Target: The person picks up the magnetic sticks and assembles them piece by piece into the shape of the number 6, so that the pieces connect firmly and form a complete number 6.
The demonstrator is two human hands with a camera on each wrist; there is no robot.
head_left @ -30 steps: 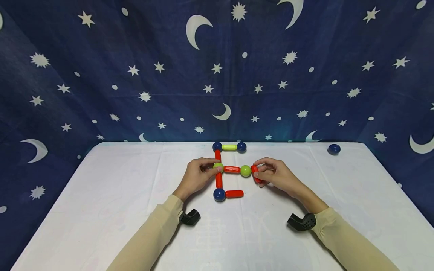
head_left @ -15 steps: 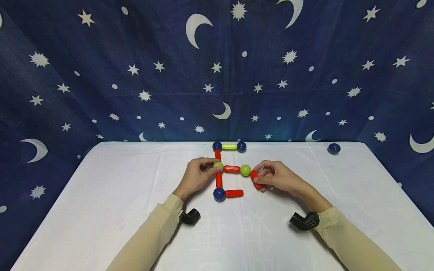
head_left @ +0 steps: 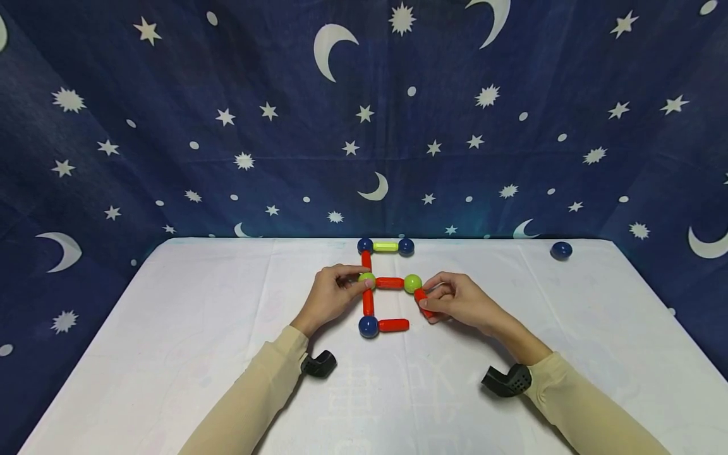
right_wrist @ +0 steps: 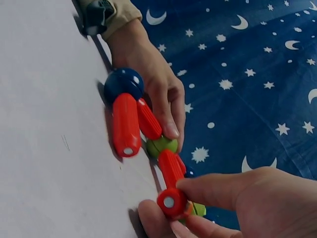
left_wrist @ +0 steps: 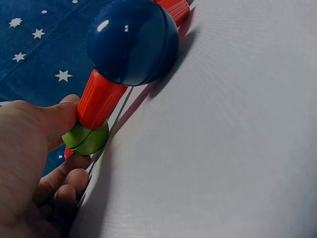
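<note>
Ball-and-rod building toy pieces lie joined on the white table. My left hand pinches the green ball midway along the left column, between two red rods. A further red rod runs from it to a second green ball. My right hand pinches a loose-ended red rod, slanted, its upper end right at that second ball. In the right wrist view this held rod points its silvery end at the camera. Below, a blue ball carries another red rod pointing right.
At the back of the structure, a yellow-green rod links two blue balls. A separate blue ball sits near the table's back right corner. Behind the table hangs a dark blue star-and-moon cloth.
My right hand has shifted slightly left and toward me with the red rod, bringing the rod's upper end from beside the second green ball to its lower right. The left hand stays put.
</note>
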